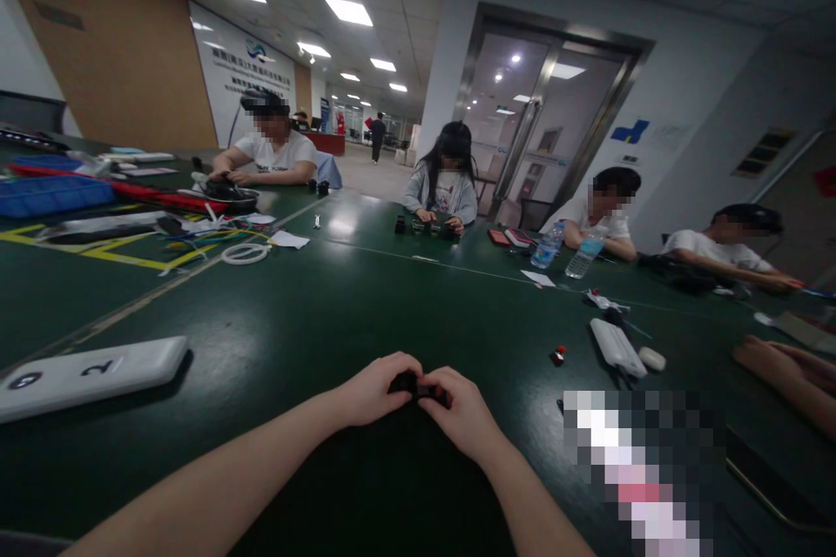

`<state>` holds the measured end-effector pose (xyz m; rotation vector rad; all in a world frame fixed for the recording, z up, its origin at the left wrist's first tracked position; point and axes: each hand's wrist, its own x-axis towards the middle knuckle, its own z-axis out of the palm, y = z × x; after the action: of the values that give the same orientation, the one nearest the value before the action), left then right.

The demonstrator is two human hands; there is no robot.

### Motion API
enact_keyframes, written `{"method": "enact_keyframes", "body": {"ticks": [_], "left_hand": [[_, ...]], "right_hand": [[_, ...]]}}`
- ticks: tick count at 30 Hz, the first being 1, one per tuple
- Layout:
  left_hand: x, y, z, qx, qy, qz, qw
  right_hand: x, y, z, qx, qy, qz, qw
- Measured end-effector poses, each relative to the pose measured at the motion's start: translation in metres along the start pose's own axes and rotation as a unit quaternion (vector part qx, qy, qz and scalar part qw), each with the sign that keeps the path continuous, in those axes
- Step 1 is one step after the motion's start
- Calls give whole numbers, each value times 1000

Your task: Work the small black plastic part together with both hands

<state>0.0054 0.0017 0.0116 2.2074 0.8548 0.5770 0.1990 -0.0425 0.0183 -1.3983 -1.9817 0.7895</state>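
Both of my hands meet at the near middle of the dark green table (pixel 293 322). My left hand (pixel 385 387) is closed, its fingers curled around one end of a small black object (pixel 424 392). On the other end, my right hand (pixel 457 405) grips it between thumb and fingers. Most of the object is hidden by my fingers, so its kind does not show. To the right lies a small red and silver item (pixel 558 355).
At left lies a white power-bank-like case (pixel 97 374) marked 2. A white device (pixel 617 348) with a black cable lies right. Farther off stand two water bottles (pixel 549 245), a blue tray (pixel 56 194) and loose wires (pixel 245 253). Several people sit around the table; a neighbour's hands (pixel 777 361) rest at right.
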Motion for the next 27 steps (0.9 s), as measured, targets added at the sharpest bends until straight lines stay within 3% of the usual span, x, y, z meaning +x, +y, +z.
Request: {"method": "enact_keyframes", "body": {"ticks": [19, 27], "left_hand": [[-1, -2, -1, 18, -28, 3, 999], [-1, 2, -8, 138, -58, 53, 987]], "right_hand": [[2, -5, -2, -9, -9, 43, 999], [4, 5, -2, 6, -13, 47, 999]]}}
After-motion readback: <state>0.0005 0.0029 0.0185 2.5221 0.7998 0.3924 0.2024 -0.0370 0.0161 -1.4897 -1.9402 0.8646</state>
